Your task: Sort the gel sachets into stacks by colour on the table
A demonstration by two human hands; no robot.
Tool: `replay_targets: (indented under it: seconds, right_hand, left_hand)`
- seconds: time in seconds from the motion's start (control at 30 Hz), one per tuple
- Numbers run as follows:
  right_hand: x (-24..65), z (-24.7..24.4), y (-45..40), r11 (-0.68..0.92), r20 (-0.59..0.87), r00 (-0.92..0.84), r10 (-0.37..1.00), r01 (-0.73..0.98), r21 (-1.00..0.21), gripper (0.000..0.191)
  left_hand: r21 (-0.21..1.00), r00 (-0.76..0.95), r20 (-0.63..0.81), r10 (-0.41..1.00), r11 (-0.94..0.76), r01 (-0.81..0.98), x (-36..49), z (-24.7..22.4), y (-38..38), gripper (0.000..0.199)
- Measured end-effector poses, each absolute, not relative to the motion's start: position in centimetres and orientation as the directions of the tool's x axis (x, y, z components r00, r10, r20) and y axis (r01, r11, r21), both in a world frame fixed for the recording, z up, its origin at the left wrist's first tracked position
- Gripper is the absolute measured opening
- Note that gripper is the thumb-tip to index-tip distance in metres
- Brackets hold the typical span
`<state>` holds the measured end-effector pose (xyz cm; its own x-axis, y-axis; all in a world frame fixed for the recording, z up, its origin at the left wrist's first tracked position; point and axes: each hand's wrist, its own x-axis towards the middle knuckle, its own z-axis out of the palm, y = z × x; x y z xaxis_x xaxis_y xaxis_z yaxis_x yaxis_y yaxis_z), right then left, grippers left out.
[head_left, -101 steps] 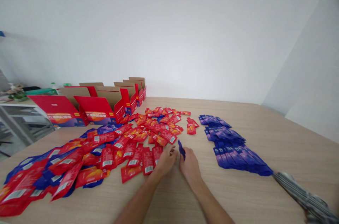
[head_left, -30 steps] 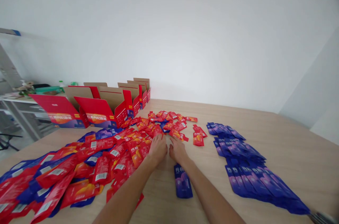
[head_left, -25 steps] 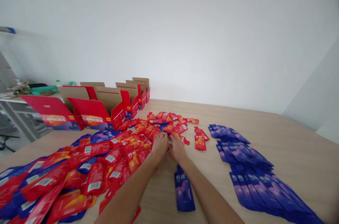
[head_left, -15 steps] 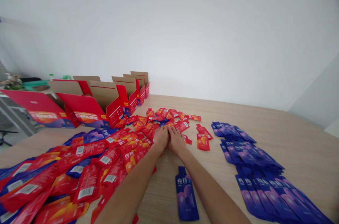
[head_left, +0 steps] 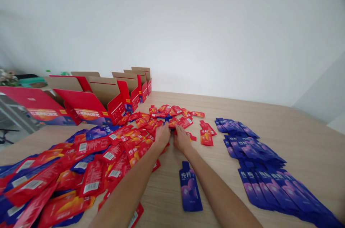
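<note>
3 rows of blue pouches (head_left: 253,148) look done; the mixed pile (head_left: 93,145) seems left. We cannot tell whether our fingers (head_left: 181,131) grip anything.

Table (head_left: 215,174) is reaching back to the wall (head_left: 215,34). Open boxes (head_left: 88,113) are standing along its left side, a side table (head_left: 17,113) showing behind them. Before and right of the boxes, a pouch heap (head_left: 92,177) is spreading to mid-table. Left hand (head_left: 162,135) and right hand (head_left: 181,140) are reaching side by side into its right margin. Lone pouch (head_left: 191,190) is lying nearer, between the forearms (head_left: 214,185). Pouch pair (head_left: 206,137) is overlapping, just right of the right hand. Farther right, I am seeing three pouch rows (head_left: 279,186) one behind another.
</note>
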<state>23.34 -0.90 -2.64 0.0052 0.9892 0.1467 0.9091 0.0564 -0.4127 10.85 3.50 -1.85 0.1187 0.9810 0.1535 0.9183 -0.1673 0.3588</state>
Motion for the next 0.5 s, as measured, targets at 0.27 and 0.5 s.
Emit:
replay_targets:
  seconds: [0.27,0.5]
  right_hand:
    - [23.1,-1.6,-3.1,0.091,0.204,0.013,0.979,0.865,-0.494,0.068]
    - [23.0,-2.1,-5.9,0.206,0.356,0.053,0.933,0.732,-0.65,0.062]
  left_hand:
    - [0.457,0.132,0.215,0.968,-0.219,0.862,9.4,0.4,0.4,0.032]
    - [0.566,0.102,0.307,0.946,-0.268,0.78,8.6,1.5,-4.6,0.026]
